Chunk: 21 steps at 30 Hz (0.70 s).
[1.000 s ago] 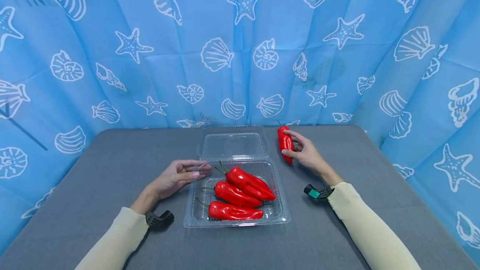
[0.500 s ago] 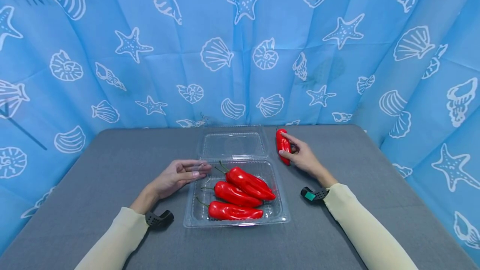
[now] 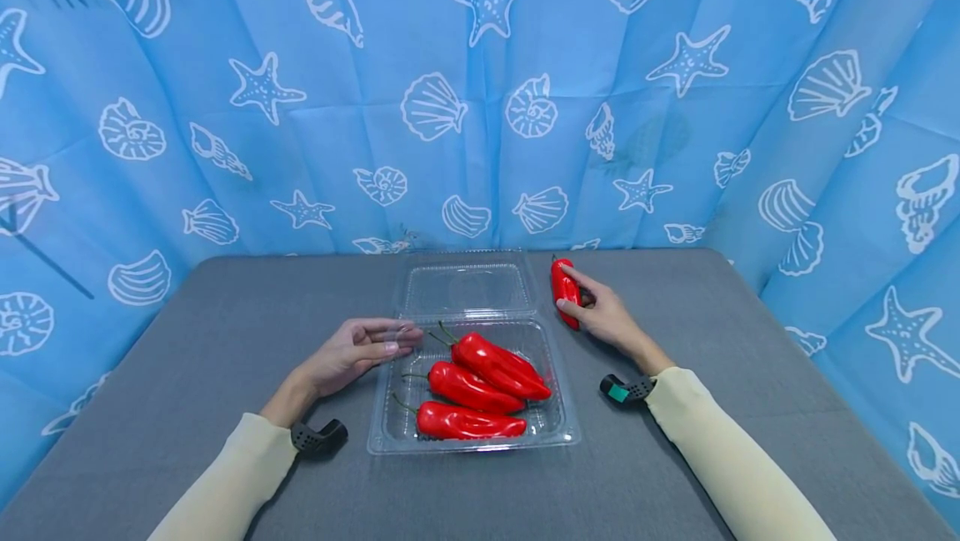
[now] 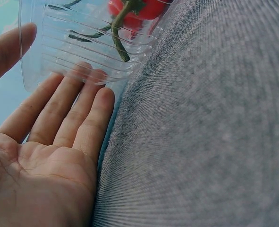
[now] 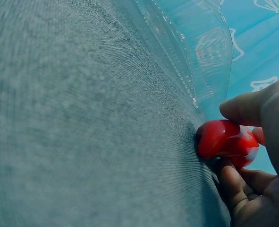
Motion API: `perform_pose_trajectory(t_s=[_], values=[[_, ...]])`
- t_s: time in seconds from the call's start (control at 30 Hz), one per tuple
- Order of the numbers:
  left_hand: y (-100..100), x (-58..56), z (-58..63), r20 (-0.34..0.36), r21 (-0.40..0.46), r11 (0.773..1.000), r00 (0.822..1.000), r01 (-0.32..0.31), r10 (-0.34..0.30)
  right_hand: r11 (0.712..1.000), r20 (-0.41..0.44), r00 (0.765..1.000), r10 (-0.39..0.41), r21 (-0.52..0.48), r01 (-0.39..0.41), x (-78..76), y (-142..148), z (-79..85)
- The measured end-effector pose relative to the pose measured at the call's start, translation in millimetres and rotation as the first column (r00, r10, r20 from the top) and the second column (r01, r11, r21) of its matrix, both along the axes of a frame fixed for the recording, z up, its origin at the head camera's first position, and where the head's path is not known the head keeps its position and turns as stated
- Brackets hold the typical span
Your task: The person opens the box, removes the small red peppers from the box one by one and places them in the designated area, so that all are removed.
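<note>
A clear plastic clamshell box (image 3: 474,448) lies with its lid (image 3: 468,291) folded back. In its base are several long red peppers (image 3: 468,422) with green stems, side by side. My left hand (image 3: 352,358) is at the box's left wall, fingers relaxed and fairly straight. In the left wrist view the fingertips (image 4: 82,70) reach the ribbed plastic, and a green stem (image 4: 118,40) shows through it. To the right of the lid, my right hand (image 3: 611,318) grips another red pepper (image 3: 564,287) between thumb and fingers. That pepper (image 5: 226,142) lies low against the cloth in the right wrist view.
A grey cloth (image 3: 247,333) covers the table. Behind its far edge hangs a blue curtain (image 3: 465,157) with white shells and starfish, which also runs along both sides. Black bands (image 3: 318,438) sit on both wrists.
My right hand has shifted slightly left with the pepper, closer to the lid, and holds nearly still over the last half second. The left hand and the box stay in place.
</note>
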<state>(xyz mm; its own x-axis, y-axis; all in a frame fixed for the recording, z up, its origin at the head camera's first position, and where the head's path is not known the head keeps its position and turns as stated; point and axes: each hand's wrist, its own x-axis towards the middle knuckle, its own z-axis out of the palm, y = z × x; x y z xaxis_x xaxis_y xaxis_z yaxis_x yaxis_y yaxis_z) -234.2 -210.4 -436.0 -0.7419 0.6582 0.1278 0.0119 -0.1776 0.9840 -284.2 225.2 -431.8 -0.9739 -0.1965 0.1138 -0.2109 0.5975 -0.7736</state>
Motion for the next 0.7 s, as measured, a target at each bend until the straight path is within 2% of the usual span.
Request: perform_pose_trajectory(t_s=[0.4, 0.7], values=[[0.5, -0.2, 0.9, 0.006, -0.002, 1.000, 1.000, -0.006, 0.006, 1.000, 0.004, 1.000, -0.002, 0.011, 0.002, 0.6, -0.6, 0.9], [0.1, 0.6, 1.5, 0.012, -0.014, 1.000, 1.000, -0.008, 0.008, 1.000, 0.005, 1.000, -0.006, -0.031, 0.006, 1.8, -0.7, 2.3]])
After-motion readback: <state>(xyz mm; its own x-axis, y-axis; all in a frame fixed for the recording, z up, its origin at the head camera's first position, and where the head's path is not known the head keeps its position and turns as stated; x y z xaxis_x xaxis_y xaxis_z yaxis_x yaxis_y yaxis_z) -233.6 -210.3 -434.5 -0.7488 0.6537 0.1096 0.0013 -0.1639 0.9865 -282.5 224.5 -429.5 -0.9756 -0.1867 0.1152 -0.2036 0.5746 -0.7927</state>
